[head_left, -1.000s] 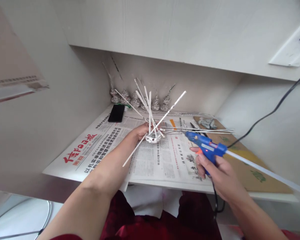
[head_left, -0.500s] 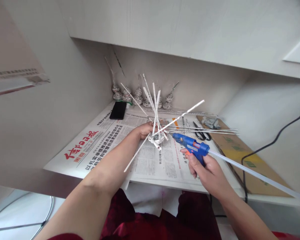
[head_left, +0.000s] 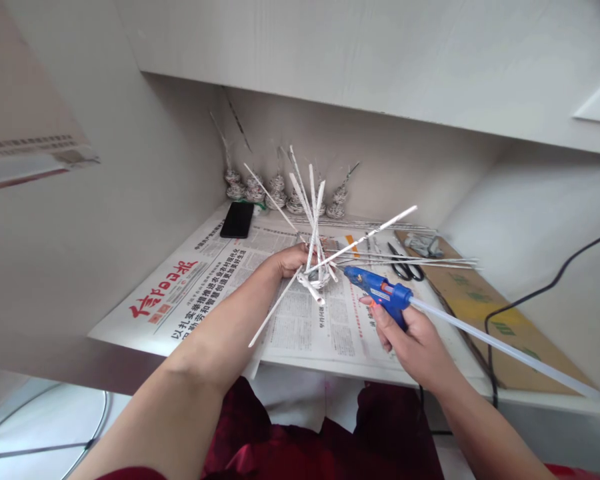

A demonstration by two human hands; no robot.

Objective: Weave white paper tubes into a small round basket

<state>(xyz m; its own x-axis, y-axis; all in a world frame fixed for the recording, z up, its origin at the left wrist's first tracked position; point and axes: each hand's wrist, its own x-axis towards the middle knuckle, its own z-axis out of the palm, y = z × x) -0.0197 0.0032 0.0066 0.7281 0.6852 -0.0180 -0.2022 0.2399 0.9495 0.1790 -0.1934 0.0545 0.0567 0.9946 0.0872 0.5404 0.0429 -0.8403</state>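
My left hand [head_left: 296, 259] is closed around the far left side of a small woven paper piece [head_left: 314, 283], held above the newspaper [head_left: 280, 313]. Several rolled paper sticks [head_left: 375, 235] fan out from it, upward and to the sides. In my right hand [head_left: 411, 340] is a blue hot glue gun [head_left: 380, 290], gripped by its handle with a finger at the orange trigger. Its nozzle points left, close to the woven piece; whether it touches is hard to tell. A long clear glue stick [head_left: 500, 347] sticks out of its back.
Several woven gourd shapes [head_left: 276, 192] stand along the back wall. A black phone [head_left: 237, 220] lies at the left. Black-handled scissors [head_left: 405, 263], loose paper sticks [head_left: 420, 259] and a cardboard sheet [head_left: 510, 327] lie at the right. A black cable [head_left: 540, 293] hangs over the cardboard.
The glue gun and the rear end of its glue stick have shifted slightly left and down. The woven piece with its sticks has turned a little; my left hand stays on it.
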